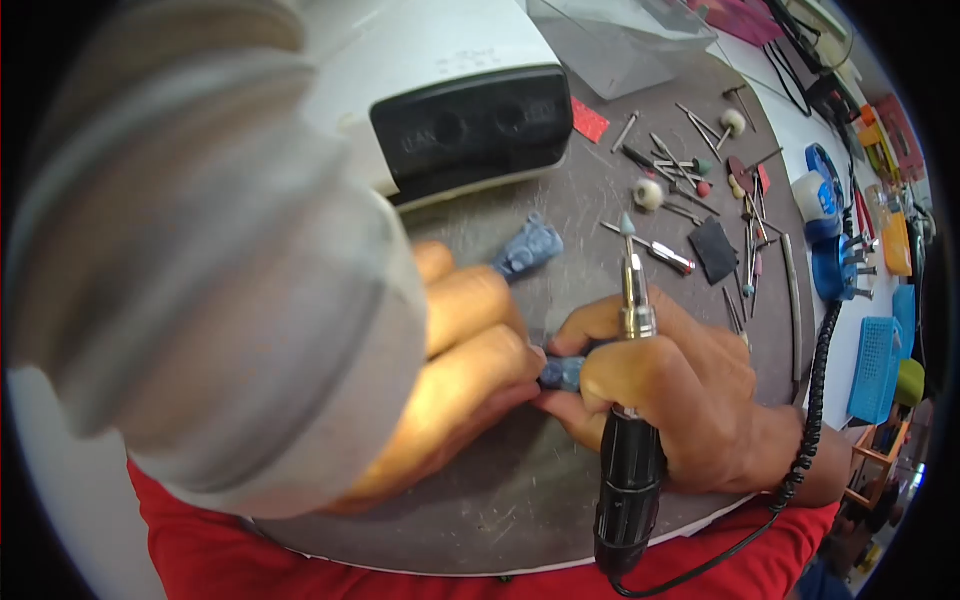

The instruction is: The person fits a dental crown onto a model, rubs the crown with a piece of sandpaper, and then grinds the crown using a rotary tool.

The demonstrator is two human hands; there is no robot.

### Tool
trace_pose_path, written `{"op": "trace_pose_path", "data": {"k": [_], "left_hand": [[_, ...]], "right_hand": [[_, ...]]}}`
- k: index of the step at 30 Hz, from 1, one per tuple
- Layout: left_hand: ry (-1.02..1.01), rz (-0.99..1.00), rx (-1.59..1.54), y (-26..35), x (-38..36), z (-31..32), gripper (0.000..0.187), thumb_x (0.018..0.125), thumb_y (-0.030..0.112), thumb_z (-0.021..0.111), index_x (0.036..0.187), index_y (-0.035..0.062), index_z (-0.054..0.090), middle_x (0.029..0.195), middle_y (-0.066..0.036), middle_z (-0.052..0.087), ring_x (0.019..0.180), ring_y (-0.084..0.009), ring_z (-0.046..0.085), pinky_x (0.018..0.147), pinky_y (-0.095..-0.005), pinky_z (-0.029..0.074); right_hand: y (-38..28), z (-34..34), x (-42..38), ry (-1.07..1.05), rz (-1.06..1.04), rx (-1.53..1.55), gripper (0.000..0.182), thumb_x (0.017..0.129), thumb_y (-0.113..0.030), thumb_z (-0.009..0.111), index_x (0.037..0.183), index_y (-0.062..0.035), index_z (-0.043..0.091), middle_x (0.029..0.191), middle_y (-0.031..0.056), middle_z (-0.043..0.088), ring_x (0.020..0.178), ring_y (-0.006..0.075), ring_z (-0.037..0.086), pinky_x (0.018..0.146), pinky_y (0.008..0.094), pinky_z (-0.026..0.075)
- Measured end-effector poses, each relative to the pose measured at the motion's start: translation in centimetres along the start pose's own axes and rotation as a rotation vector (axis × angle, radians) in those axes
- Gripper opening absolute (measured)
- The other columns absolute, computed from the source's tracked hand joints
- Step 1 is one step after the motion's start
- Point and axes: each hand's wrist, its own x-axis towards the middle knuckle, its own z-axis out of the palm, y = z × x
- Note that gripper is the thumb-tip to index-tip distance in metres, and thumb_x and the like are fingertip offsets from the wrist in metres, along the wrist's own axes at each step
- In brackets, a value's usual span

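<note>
Near the middle of the grey work surface, my left hand (470,350) pinches one end of a small blue carved piece (563,374), partly under a large ribbed hose. My right hand (690,385) is closed round a black and silver rotary handpiece (632,460), whose pale green pointed tip (627,226) faces up and away from the piece. Its thumb and fingertips also touch the blue piece from the right. A second blue carved piece (528,248) lies on the surface just above my left hand.
The ribbed hose (200,260) fills the left side. Behind are a white machine with a black panel (470,130) and a clear plastic box (625,40). Several burs and bits (690,175) lie at upper right. A coiled black cord (822,370) passes my right wrist beside a blue basket (874,370).
</note>
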Motion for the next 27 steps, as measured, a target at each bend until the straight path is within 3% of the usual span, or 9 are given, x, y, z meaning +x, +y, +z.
{"op": "trace_pose_path", "data": {"k": [1, 4, 10, 18, 25, 27], "left_hand": [[-0.134, -0.026, 0.055, 0.2, 0.1, -0.6, 0.029, 0.063, 0.010, 0.090, 0.084, 0.0037, 0.071, 0.084, -0.008, 0.070, 0.067, -0.0218, 0.063, 0.056, -0.0308, 0.047], [-0.170, -0.007, 0.035, 0.0, 0.4, -0.8, 0.030, 0.064, 0.012, 0.090, 0.086, 0.0035, 0.071, 0.084, -0.008, 0.070, 0.069, -0.0224, 0.063, 0.058, -0.0307, 0.048], [-0.158, -0.069, -0.058, 0.3, 0.5, -1.1, 0.027, 0.070, 0.008, 0.089, 0.090, 0.0007, 0.072, 0.090, -0.013, 0.068, 0.077, -0.0234, 0.069, 0.066, -0.0324, 0.054], [-0.092, -0.016, -0.044, 0.0, 0.3, -0.2, 0.026, 0.063, 0.001, 0.089, 0.082, 0.0014, 0.072, 0.085, -0.010, 0.067, 0.072, -0.0232, 0.065, 0.061, -0.0325, 0.051], [-0.024, -0.013, 0.002, 0.0, -0.4, 0.1, 0.026, 0.064, 0.004, 0.089, 0.083, 0.0025, 0.072, 0.087, -0.010, 0.067, 0.074, -0.0230, 0.065, 0.063, -0.0334, 0.051], [-0.102, 0.012, 0.004, -0.4, -0.3, -0.3, 0.033, 0.068, 0.007, 0.089, 0.096, 0.0022, 0.073, 0.090, -0.009, 0.068, 0.079, -0.0232, 0.065, 0.066, -0.0340, 0.051]], "right_hand": [[0.0, 0.0, -0.2, -0.027, -0.011, -0.007, 0.046, 0.072, -0.007, 0.090, 0.097, -0.0075, 0.052, 0.096, 0.0128, 0.072, 0.061, 0.0166, 0.063, 0.049, 0.0292, 0.050], [0.0, 0.3, -0.2, 0.024, -0.031, 0.002, 0.045, 0.072, -0.006, 0.090, 0.098, -0.0076, 0.053, 0.095, 0.0120, 0.072, 0.060, 0.0168, 0.062, 0.050, 0.0296, 0.050], [-0.1, 0.3, -0.2, 0.070, -0.007, -0.008, 0.043, 0.072, -0.007, 0.090, 0.093, -0.0092, 0.052, 0.092, 0.0135, 0.072, 0.063, 0.0198, 0.063, 0.054, 0.0312, 0.049], [-0.1, 0.6, -0.2, 0.094, -0.009, 0.010, 0.043, 0.072, -0.008, 0.090, 0.089, -0.0097, 0.051, 0.091, 0.0154, 0.072, 0.064, 0.0218, 0.064, 0.056, 0.0309, 0.049], [0.0, 0.9, -0.2, 0.136, -0.051, -0.010, 0.044, 0.071, -0.007, 0.091, 0.088, -0.0089, 0.051, 0.088, 0.0169, 0.071, 0.065, 0.0230, 0.066, 0.056, 0.0309, 0.050], [0.0, 0.9, -0.3, 0.139, -0.051, -0.020, 0.043, 0.071, -0.007, 0.092, 0.088, -0.0088, 0.051, 0.089, 0.0174, 0.071, 0.065, 0.0228, 0.066, 0.056, 0.0309, 0.050]]}}
